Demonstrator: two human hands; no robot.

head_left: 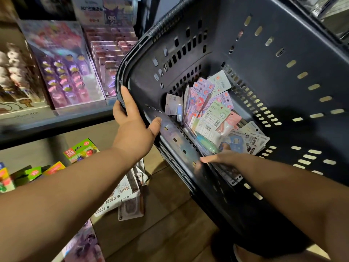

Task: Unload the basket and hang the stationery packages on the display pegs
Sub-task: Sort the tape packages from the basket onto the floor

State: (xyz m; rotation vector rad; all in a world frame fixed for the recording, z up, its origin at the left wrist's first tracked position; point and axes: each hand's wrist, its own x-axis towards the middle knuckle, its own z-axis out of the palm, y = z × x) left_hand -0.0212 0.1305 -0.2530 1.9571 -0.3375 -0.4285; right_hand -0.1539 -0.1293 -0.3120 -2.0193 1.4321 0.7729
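Observation:
A dark plastic basket (pixel 273 59) is tilted toward me, its opening facing the camera. Several carded stationery packages (pixel 211 110) lie piled in its lower corner. My left hand (pixel 135 125) grips the basket's rim at the left, fingers over the edge and thumb inside. My right hand (pixel 224 157) reaches into the basket at the bottom of the pile, thumb out to the left; its fingers are hidden among the packages, so what they hold is unclear. More white carded packages (pixel 128 195) hang below my left forearm.
A shelf (pixel 56 118) at the left carries purple and pink display boxes (pixel 62 67). Below it stand colourful green and orange packs (pixel 81 150). A brown tiled floor (pixel 170 224) shows under the basket.

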